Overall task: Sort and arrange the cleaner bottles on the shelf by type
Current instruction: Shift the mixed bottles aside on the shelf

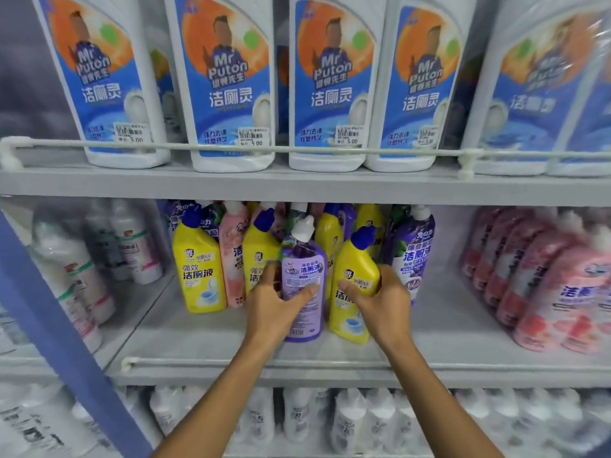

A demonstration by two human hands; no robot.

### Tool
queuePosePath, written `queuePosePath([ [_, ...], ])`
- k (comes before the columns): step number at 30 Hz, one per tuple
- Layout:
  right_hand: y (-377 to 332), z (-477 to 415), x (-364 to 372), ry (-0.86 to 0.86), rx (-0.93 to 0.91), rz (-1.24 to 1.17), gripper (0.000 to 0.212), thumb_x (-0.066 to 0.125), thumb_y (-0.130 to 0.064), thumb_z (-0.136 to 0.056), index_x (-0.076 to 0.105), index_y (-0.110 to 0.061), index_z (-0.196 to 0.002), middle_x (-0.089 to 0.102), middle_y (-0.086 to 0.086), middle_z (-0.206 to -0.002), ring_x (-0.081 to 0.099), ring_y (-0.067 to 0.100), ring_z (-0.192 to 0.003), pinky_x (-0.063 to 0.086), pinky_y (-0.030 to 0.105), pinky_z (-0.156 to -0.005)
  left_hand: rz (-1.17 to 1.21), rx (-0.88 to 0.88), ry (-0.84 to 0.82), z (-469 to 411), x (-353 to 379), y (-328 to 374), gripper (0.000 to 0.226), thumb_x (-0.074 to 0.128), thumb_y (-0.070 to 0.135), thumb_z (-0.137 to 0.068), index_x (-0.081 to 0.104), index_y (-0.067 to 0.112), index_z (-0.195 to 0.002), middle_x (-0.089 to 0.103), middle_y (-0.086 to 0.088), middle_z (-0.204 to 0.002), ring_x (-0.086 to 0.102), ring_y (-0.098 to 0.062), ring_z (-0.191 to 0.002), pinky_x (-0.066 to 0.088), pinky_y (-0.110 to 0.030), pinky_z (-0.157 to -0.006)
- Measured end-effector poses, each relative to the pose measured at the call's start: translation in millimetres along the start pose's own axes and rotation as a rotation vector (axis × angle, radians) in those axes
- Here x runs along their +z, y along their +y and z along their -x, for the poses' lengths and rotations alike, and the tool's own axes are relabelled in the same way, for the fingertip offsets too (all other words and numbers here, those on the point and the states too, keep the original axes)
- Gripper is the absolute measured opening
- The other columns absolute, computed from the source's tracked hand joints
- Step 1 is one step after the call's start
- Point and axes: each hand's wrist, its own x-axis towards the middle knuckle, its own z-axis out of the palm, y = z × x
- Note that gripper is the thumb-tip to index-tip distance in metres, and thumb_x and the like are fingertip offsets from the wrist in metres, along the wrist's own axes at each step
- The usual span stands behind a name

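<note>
Gripping a purple, white-capped bottle (302, 269) is the left hand (274, 304); the right hand (380, 304) grips a yellow, blue-capped bottle (355, 261).

Cleaner bottles (198, 276) on middle shelf (198, 338)

Bright, cool, even light; shadows are soft and gather behind the purple bottle (302, 285). It and the yellow bottle (355, 285) just right of it look sharp. Farther right the pink bottles (542, 292) smear, as do the white bottles (76, 272) far left. Up and right, glare whitens a wrapped bottle (542, 87). Above, the rail (231, 147) bows.
</note>
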Motion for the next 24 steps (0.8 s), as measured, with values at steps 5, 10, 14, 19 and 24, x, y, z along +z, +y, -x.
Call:
queuePosePath([
  [5, 22, -1, -47, 0.162, 0.062, 0.127, 0.045, 0.085, -0.048, -0.079, 0.065, -0.02, -0.107, 0.072, 0.001, -0.093, 0.063, 0.02, -0.076, 0.044, 0.026, -0.061, -0.018, 0.017, -0.229, 4, 40, 3, 0.045, 0.088, 0.017, -0.079, 0.065, 0.029, -0.116, 0.075, 0.021, -0.102, 0.071, 0.007, -0.09, 0.055, -0.015, -0.078],
  [10, 48, 14, -74, 0.251, 0.043, 0.089, 0.038, 0.079, -0.048, -0.086, 0.062, -0.017, -0.098, 0.063, 0.0, -0.087, 0.06, 0.022, -0.083, 0.048, 0.04, -0.074, -0.03, 0.077, -0.201, 24, 77, 4, 0.03, 0.085, 0.023, -0.083, 0.067, 0.028, -0.108, 0.073, 0.023, -0.095, 0.068, 0.014, -0.083, 0.049, -0.005, -0.07],
  [14, 54, 7, -75, 0.318, 0.065, 0.122, 0.037, 0.078, -0.047, -0.086, 0.055, -0.018, -0.084, 0.057, 0.001, -0.077, 0.053, 0.023, -0.074, 0.036, 0.036, -0.066, -0.081, 0.123, -0.115, 16, 111, 2, 0.037, 0.082, 0.04, -0.083, 0.066, 0.021, -0.11, 0.075, 0.009, -0.099, 0.072, -0.011, -0.086, 0.06, -0.034, -0.077],
  [19, 67, -18, -70, 0.425, 0.092, 0.143, 0.042, 0.077, -0.052, -0.086, 0.058, -0.014, -0.084, 0.059, 0.005, -0.075, 0.054, 0.027, -0.07, 0.032, 0.033, -0.064, -0.127, 0.179, -0.056, -4, 143, -1, 0.047, 0.072, 0.053, -0.085, 0.058, 0.018, -0.113, 0.071, -0.002, -0.096, 0.068, -0.026, -0.084, 0.058, -0.045, -0.074],
  [24, 76, -32, -61, 0.462, 0.046, 0.209, 0.04, 0.08, -0.04, -0.088, 0.064, -0.005, -0.098, 0.059, 0.011, -0.089, 0.054, 0.028, -0.081, 0.028, 0.026, -0.067, -0.219, 0.164, -0.024, -20, 154, 1, 0.038, 0.077, 0.039, -0.088, 0.056, 0.012, -0.106, 0.066, -0.007, -0.101, 0.062, -0.029, -0.089, 0.05, -0.038, -0.074],
])
